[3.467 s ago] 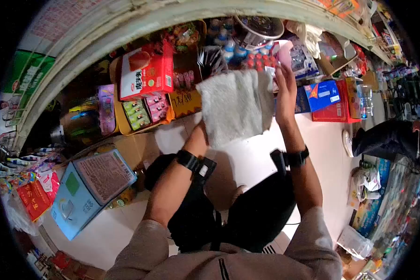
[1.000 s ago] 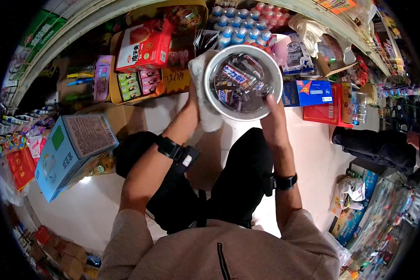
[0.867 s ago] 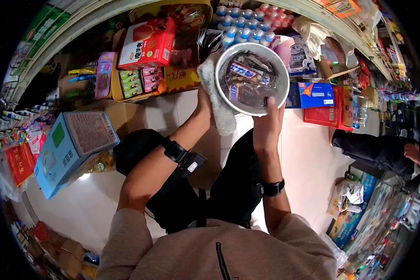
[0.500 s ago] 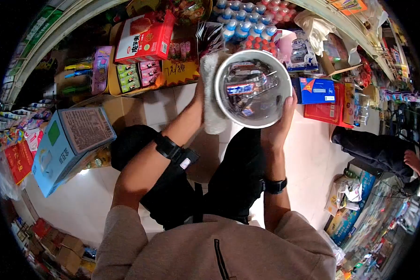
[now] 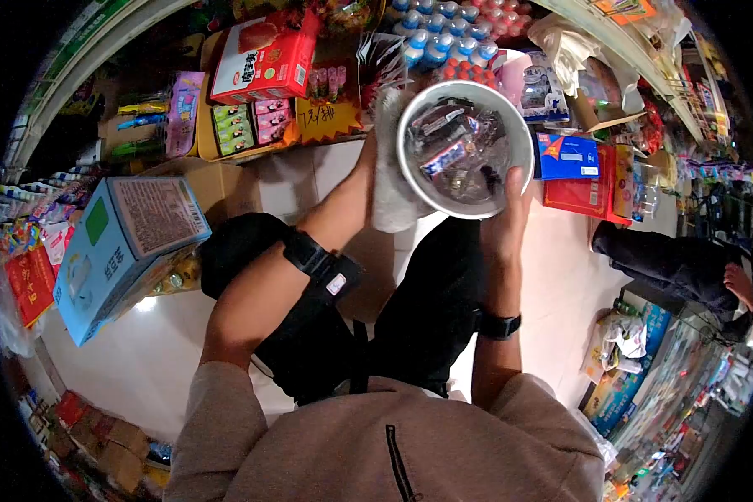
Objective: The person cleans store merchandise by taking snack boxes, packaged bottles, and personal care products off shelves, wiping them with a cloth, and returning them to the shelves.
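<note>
A white round bucket (image 5: 403, 149) is raised in front of me, its open top tilted toward my view. Inside lie several small dark wrapped packets (image 5: 445, 157), one with a white, blue and red label. My right hand (image 5: 505, 219) grips the bucket's right side, with the thumb over the rim. On the left side, my left hand (image 5: 365, 174) is closed on a fluffy grey cloth (image 5: 391, 188) pressed to the bucket's outer wall. Most of the left fingers are hidden behind the cloth.
Ahead is a display with a red box (image 5: 263, 60), small green and pink packs and capped bottles (image 5: 435, 48). A blue carton (image 5: 117, 251) stands at left. Blue (image 5: 567, 156) and red boxes (image 5: 577, 194) sit at right, near another person's dark-clothed leg (image 5: 661, 255).
The bucket has shifted slightly right and up, with both hands still on it. The packets inside have slid and turned, and the labelled one now lies at a slant.
</note>
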